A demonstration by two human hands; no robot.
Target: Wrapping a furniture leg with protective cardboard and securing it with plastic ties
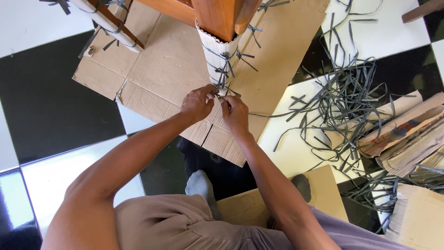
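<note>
While both hands meet low on the wooden leg (216,16), the step in hand looks like tying a grey strip (221,90) around the white wrap (213,55) that covers the leg. The left hand (196,104) is pinched shut on one end of the strip, and the right hand (235,115) is pinched shut on the other end, just beside it. The strip sits at the bottom of the wrap, right where the fingers come together, in the middle of the scene and a bit far from the person. Higher up the wrap there are more grey ties (231,56) with their ends sticking out, so this one seems to be the lowest tie. The leg stands on a flat sheet of cardboard (162,65) laid on the black and white floor (41,102). To the right lies a big loose pile of strips (342,99), and further right is a stack of folded cardboard (407,134). A second wrapped leg (108,21) shows at the far left. The next move likely calls for a firm, even pull on both ends, so the knot grips the wrap and does not slip down.
</note>
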